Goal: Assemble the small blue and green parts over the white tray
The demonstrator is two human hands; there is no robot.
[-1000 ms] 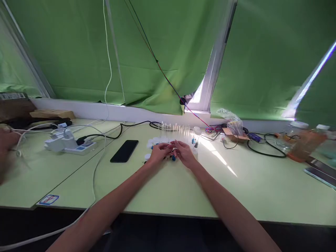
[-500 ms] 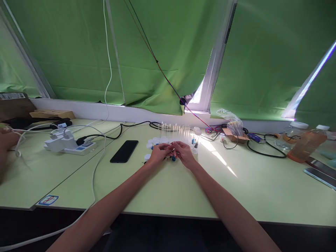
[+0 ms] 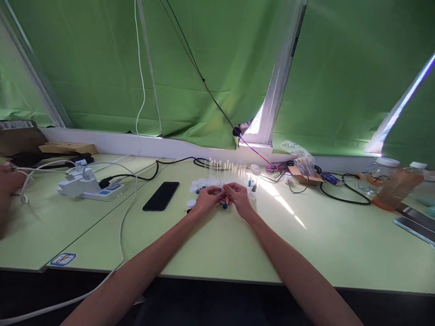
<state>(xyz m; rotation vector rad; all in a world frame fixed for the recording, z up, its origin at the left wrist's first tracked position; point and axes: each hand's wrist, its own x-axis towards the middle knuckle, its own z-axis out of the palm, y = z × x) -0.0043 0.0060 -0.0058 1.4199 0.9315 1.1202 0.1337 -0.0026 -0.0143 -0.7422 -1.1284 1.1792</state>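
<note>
My left hand (image 3: 208,199) and my right hand (image 3: 238,197) meet above the table, fingertips pinched together. Between them is a small blue part with thin wire leads (image 3: 221,190), partly covered by the fingers; its exact kind is too small to make out. Another small blue part (image 3: 225,205) lies on the table just below my right fingers. Behind the hands stands a row of clear tubes (image 3: 227,170). White round caps (image 3: 194,186) lie to the left of the tubes, and one white cap (image 3: 190,204) sits beside my left wrist.
A black phone (image 3: 161,196) lies left of my hands. Farther left are a white power strip (image 3: 91,188), cables and another person's hand (image 3: 8,181). At the right are an open cardboard box (image 3: 304,176), a black cable, bottles (image 3: 397,188) and another phone (image 3: 415,230).
My fingers have shifted slightly, and the blue part with its upright leads now shows between them. My forearms have hardly moved.
</note>
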